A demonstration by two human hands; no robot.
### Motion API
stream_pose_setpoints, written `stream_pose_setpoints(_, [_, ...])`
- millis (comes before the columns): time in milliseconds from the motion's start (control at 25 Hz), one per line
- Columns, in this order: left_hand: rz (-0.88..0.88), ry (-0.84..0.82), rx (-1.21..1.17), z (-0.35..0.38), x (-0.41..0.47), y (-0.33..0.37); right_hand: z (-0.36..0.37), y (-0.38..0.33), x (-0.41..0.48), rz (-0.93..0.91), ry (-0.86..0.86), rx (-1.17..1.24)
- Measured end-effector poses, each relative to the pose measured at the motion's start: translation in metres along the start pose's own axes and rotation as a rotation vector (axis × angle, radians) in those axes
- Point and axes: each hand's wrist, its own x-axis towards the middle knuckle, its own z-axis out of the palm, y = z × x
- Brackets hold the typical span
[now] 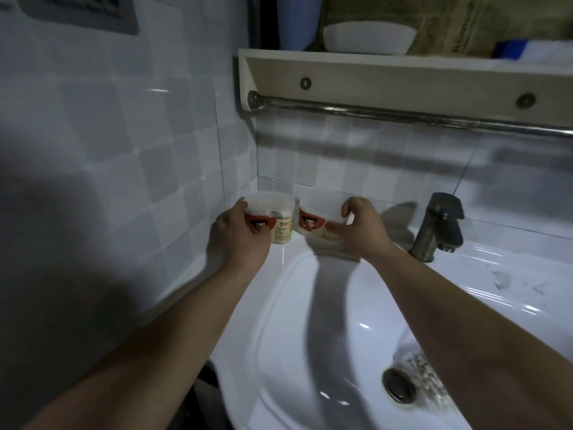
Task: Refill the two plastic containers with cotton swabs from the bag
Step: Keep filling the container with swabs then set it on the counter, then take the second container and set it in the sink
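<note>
Back left corner of the sink counter (496, 268), by the tiled wall. The left hand (238, 232) is curled around the left plastic container (280, 226), thumb at its rim. The right hand (362, 226) grips the right plastic container (313, 221), fingers hooked over its far rim. The containers sit side by side, nearly touching; whether they rest on the counter cannot be told. A faucet (440, 225) stands to the right, and a shelf (403, 76) with a white bowl (369, 37) hangs above.

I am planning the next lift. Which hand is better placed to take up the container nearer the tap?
Right. The right hand grips the right container, the one nearer the tap, at its rim. The left hand is occupied, gripping the left container by the tiled wall.
</note>
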Motion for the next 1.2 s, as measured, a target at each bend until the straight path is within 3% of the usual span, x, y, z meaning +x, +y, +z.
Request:
stream_pose_setpoints(80, [-0.004,0.012,0.046,-0.001,-0.004,-0.001,-0.005,0.0,-0.01,-0.002,-0.015,0.083])
stream_pose_setpoints(200, [-0.12,-0.014,-0.177,0.0,-0.023,0.012,-0.019,0.002,-0.027,0.029,-0.016,0.255])
stream_pose_setpoints(280, [0.001,-0.046,-0.316,0.0,-0.041,0.025,-0.033,0.001,-0.04,0.067,-0.026,0.37])
stream_pose_setpoints(400, [0.154,-0.232,-0.384,0.005,-0.06,0.048,-0.055,0.001,-0.063,0.098,-0.101,0.448])
stream_pose_setpoints(680, [0.109,-0.817,-0.605,0.012,-0.094,0.083,-0.106,0.012,-0.131,0.105,-0.213,0.517])
stream_pose_setpoints(800, [0.141,-0.955,-0.601,0.018,-0.115,0.095,-0.12,0.028,-0.157,0.134,-0.203,0.49])
stream_pose_setpoints(1040, [0.088,-1.054,-0.635,0.033,-0.152,0.112,-0.137,0.049,-0.173,0.27,-0.008,0.476])
stream_pose_setpoints(1200, [0.134,-1.05,-0.55,0.039,-0.165,0.113,-0.148,0.057,-0.171,0.412,-0.029,0.443])
